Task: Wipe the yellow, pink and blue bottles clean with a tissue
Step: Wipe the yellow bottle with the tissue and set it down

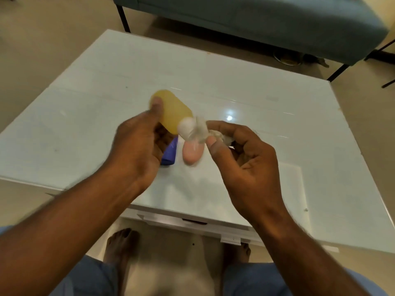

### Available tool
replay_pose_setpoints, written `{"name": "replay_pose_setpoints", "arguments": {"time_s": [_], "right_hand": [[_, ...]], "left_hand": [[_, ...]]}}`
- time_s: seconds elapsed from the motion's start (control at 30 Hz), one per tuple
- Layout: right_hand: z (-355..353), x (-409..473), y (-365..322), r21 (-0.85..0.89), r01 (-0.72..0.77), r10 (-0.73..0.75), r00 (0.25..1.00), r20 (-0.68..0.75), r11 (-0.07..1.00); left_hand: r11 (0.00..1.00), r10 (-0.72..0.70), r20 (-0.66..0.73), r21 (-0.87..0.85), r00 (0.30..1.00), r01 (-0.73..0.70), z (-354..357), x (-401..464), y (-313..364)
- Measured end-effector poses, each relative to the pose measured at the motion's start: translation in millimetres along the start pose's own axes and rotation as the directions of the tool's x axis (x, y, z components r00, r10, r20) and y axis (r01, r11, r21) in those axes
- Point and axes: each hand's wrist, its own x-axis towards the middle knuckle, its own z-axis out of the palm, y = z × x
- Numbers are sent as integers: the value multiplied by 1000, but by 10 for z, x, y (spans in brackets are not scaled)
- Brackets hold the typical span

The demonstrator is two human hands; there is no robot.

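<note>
While working over white table (235, 86) filling frame centre: left hand (136, 146) curled round yellow bottle (173, 110), held aloft just left of centre; right hand (241, 154) pinching crumpled tissue (201, 131) against its white cap (187, 126). Below, flat on table: pink bottle (192, 152), blue bottle (170, 154), seemingly still unwiped.
</note>
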Motion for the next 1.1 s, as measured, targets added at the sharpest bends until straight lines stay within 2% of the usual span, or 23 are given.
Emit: {"name": "replay_pose_setpoints", "arguments": {"time_s": [0.07,0.17,0.33,0.4,0.47,0.57,0.63,0.67,0.77,0.8,0.97,1.1], "right_hand": [[15,-18,-14,24,-4,4,1000,6,1000],[29,-10,-15,26,-3,3,1000,0,1000],[-30,78,-36,78,34,-21,988,-153,996],[-67,104,-48,97,35,-17,984,-180,995],[-92,105,-38,82,33,-16,982,-190,996],[-88,90,-17,46,34,-24,979,-203,998],[-80,86,-22,43,45,-36,979,-202,998],[-85,89,-27,49,54,-43,979,-199,997],[-115,98,-13,44,76,-66,981,-183,996],[-122,99,-1,23,74,-69,981,-184,997],[-119,79,56,-87,116,-131,971,-201,989],[-124,94,71,-127,124,-148,967,-206,984]], "left_hand": [[989,-16,-38,-146,999,11,-15,18,49],[993,-49,41,-103,998,53,6,-49,-37],[996,-75,80,-44,994,79,3,-21,-72],[997,-34,122,71,992,25,-22,-4,-76],[951,45,211,290,976,-106,-45,-11,-90],[775,152,383,526,911,-351,-69,-51,-75],[673,165,432,608,886,-422,-75,-80,-87],[685,145,425,609,894,-401,-74,-81,-101],[861,37,342,465,939,-204,-70,-55,-106],[885,23,328,432,945,-171,-75,-35,-101],[883,2,420,425,908,-199,-87,-39,-140],[835,46,413,484,910,-262,-113,-21,-160]]}}
